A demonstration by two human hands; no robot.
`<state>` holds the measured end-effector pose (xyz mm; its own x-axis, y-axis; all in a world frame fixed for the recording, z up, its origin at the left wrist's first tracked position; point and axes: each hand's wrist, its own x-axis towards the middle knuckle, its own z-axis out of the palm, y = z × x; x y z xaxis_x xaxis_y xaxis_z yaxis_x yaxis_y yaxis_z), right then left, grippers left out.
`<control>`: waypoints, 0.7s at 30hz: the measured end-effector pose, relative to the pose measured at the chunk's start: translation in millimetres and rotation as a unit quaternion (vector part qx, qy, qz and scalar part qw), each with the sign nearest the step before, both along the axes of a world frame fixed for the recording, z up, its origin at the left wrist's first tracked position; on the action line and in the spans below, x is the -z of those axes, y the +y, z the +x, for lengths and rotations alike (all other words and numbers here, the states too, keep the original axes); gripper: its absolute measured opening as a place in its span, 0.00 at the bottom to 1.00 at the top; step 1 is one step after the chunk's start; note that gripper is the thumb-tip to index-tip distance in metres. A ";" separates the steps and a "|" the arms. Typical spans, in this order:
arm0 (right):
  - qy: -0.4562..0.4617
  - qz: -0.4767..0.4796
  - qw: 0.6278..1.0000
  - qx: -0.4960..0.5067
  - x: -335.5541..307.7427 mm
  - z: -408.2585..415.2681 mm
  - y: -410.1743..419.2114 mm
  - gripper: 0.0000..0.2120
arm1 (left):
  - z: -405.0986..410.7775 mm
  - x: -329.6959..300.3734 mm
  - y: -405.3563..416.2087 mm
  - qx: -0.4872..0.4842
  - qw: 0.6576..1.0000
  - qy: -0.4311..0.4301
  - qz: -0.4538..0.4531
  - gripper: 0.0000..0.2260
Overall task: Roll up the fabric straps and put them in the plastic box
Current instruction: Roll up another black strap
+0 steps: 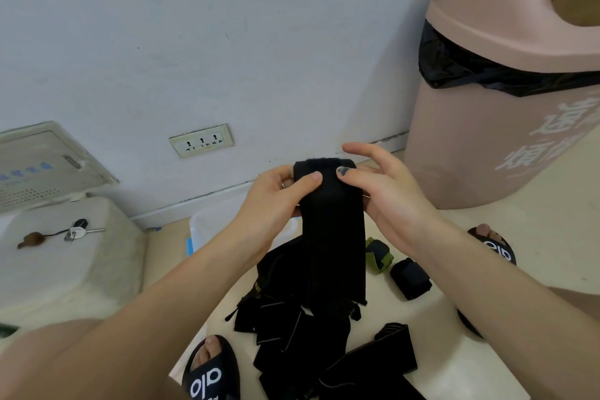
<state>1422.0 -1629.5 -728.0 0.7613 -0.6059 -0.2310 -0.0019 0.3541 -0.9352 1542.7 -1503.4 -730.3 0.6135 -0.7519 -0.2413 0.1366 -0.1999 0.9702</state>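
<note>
Both hands, left hand (276, 195) and right hand (383, 191), pinch the strap (331, 237) top between fingers, its length hanging straight below them.

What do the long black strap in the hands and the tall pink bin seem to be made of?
The long black strap looks like matte woven fabric: it hangs limp, with a fuzzy top edge, perhaps hook-and-loop. The tall pink bin looks like smooth moulded plastic with a soft sheen.
</note>
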 end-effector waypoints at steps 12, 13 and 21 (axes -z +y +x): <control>0.019 -0.108 0.993 -0.039 -2.2 -3.0 -3.1 0.22 | 8.5 -8.5 6.1 -0.087 0.996 0.000 -0.036 0.16; 0.018 -0.113 0.993 -0.032 -2.2 -3.2 -3.5 0.21 | 9.2 -9.8 7.4 -0.066 0.997 -0.009 -0.032 0.16; -0.015 -0.111 0.994 0.006 2.2 -3.0 -4.1 0.16 | 8.1 -13.5 15.5 0.014 0.967 -0.253 0.015 0.15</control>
<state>1419.0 -1633.6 -730.2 0.7584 -0.6483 -0.0678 0.0303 0.1390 -0.9898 1550.9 -1487.8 -716.8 0.6388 -0.7668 0.0624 -0.3595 -0.2258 0.9054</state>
